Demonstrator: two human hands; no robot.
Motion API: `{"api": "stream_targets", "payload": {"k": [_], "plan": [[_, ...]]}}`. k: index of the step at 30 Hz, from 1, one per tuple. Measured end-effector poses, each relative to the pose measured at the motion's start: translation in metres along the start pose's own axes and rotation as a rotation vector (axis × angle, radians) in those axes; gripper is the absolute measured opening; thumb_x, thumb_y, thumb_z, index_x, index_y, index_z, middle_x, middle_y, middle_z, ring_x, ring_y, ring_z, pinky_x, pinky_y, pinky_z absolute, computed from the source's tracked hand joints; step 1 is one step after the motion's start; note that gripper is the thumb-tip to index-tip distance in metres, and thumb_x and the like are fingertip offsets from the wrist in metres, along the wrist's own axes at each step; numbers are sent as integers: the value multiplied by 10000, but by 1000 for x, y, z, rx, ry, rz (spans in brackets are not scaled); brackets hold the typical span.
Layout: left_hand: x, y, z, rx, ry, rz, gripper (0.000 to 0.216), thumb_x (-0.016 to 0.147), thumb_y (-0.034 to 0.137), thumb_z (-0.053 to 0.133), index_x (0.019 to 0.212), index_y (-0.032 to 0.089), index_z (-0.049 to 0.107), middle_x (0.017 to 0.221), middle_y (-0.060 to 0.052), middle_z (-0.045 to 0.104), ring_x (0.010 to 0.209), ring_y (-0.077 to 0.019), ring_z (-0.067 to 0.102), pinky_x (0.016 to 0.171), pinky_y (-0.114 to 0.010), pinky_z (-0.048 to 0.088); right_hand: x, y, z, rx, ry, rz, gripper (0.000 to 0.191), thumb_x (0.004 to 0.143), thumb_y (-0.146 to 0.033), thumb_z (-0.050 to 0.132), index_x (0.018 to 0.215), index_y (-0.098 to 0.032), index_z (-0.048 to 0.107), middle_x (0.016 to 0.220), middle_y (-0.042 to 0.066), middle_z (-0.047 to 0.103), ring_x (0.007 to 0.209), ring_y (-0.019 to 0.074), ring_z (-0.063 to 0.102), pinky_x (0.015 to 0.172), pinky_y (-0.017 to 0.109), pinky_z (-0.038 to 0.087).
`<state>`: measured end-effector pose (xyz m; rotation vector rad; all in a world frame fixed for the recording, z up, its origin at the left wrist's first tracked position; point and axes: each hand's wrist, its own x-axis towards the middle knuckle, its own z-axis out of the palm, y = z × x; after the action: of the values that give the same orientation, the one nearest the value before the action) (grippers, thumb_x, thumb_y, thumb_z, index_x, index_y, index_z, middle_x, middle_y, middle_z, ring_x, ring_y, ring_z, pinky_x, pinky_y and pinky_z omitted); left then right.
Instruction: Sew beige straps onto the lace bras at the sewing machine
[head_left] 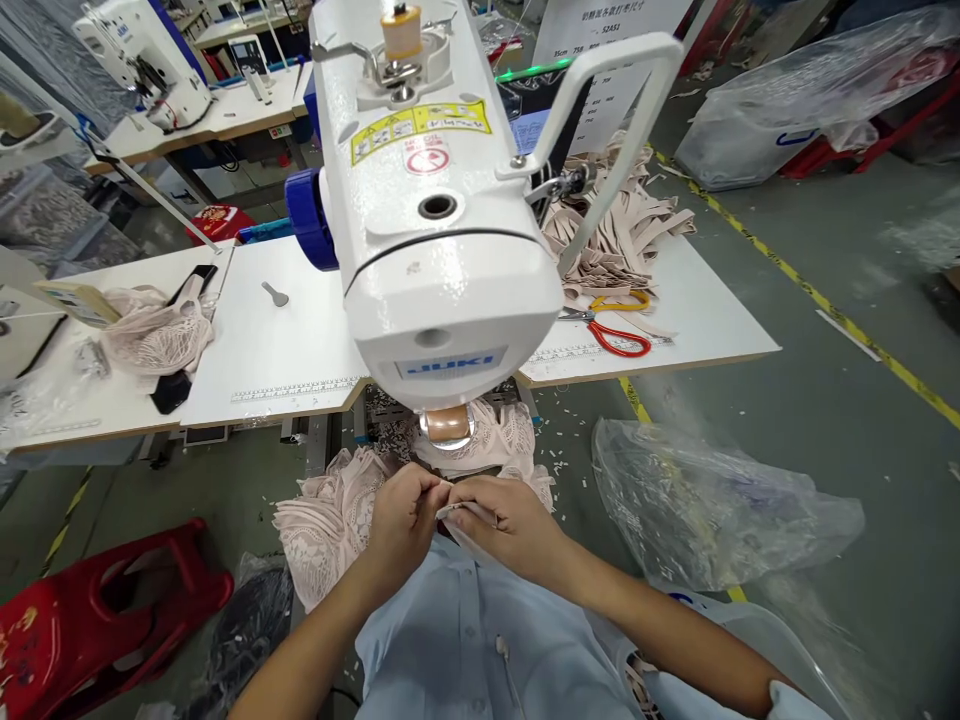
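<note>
Both my hands meet just below the head of a white sewing machine point(427, 190). My left hand point(401, 515) is closed, pinching the edge of a pale pink lace garment point(330, 520) that spills over my lap. My right hand point(510, 520) is closed too, gripping a narrow light strip point(461, 510) of the same piece between thumb and fingers. More pink lace point(495, 440) lies under the machine's foot area.
Red and yellow scissors point(619, 320) lie on the white table point(712, 320) beside a heap of beige straps point(622, 225). A bundle of lace point(154, 335) sits at the left. A red stool point(97, 610) and plastic bags point(712, 500) stand on the floor.
</note>
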<state>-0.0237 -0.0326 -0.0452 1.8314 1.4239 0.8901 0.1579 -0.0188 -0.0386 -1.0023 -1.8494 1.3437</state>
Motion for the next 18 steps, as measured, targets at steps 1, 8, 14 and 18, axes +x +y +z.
{"api": "stream_targets", "payload": {"k": [1,8,14,18], "plan": [[0,-1,0,10,10,21,228,966,248,477,771,189,580,729,-14,582,680,-139,544,630,-267,415,0,0,0,11,8,7,171,925,-286,545,986,-234,697,932,17,737,836,159,657,758,271,478],[6,5,-2,-65,-2,48,187,973,212,474,959,204,661,879,-46,678,814,-159,624,715,-278,489,4,8,-2,80,131,69,234,943,-392,540,935,-213,690,811,-2,701,744,141,630,700,239,457],[7,20,-13,33,51,204,109,917,147,580,964,194,666,815,-28,698,736,-133,636,647,-236,489,11,1,-28,-266,177,5,261,970,-368,479,888,-204,665,738,5,646,698,147,583,644,252,393],[11,28,-18,61,31,331,121,911,135,591,986,195,664,794,-27,710,711,-126,651,633,-224,507,16,-8,-38,-304,51,-20,261,967,-336,460,824,-205,636,707,0,634,676,143,570,623,247,386]]}}
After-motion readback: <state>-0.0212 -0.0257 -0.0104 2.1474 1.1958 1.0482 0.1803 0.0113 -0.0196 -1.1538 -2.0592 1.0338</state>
